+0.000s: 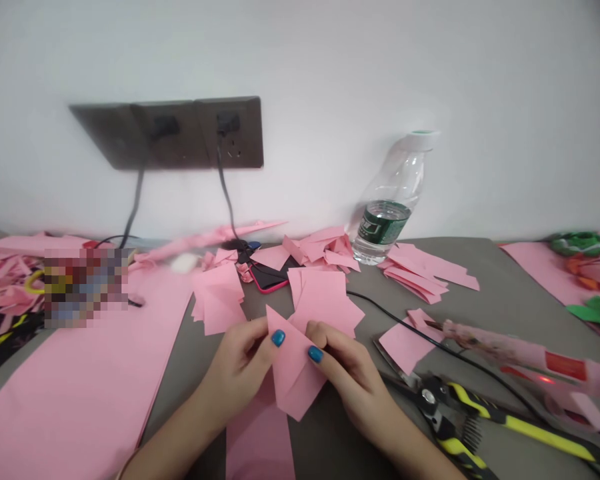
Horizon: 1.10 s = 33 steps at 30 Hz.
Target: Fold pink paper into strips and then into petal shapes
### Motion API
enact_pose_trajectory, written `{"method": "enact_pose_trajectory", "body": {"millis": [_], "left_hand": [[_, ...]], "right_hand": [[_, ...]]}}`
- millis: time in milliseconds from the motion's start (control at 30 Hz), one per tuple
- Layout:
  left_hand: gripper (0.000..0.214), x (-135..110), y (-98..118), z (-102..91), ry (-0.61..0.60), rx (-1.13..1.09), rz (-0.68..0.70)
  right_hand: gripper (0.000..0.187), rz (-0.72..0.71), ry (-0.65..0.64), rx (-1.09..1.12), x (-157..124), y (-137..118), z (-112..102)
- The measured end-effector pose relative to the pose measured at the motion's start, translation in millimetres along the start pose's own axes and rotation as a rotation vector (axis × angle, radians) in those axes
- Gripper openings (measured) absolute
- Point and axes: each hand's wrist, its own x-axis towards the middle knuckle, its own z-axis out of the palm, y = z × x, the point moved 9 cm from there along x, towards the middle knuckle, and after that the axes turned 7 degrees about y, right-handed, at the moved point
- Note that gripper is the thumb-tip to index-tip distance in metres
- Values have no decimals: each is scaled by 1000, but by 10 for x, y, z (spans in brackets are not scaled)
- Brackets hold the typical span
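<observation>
A folded piece of pink paper (296, 383) is pinched between both hands in the lower middle of the head view. My left hand (247, 360) grips its left edge, thumb on top and fingers curled behind. My right hand (347, 367) holds the right edge in the same way, its thumb pressing on the fold. Below the folded piece lies a pink paper strip (259, 440). Just beyond my hands are a stack of pink paper pieces (323, 293) and a smaller stack to its left. The fingers behind the paper are partly hidden.
Yellow-and-black cutting pliers (433, 397) and a pink glue gun (520, 350) with a black cord lie at right. A water bottle (387, 207) leans on the wall. Behind the stacks is a phone (270, 277). Large pink sheets (95, 387) cover the left side.
</observation>
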Motion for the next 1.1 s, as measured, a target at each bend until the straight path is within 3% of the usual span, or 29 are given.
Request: {"method": "enact_pose_trajectory", "body": {"millis": [267, 433, 700, 833, 1100], "left_hand": [[35, -16, 0, 67, -67, 70, 32], [39, -49, -74, 119, -105, 27, -48], [45, -83, -107, 67, -19, 43, -107], [42, -69, -90, 37, 5, 138, -66], [42, -56, 0, 94, -62, 172, 43]], "right_hand": [[34, 21, 11, -6, -8, 2, -2], [34, 55, 8, -14, -28, 30, 1], [36, 41, 4, -3, -20, -9, 5], [37, 39, -4, -13, -5, -29, 14], [38, 36, 10, -15, -8, 1, -15]]}}
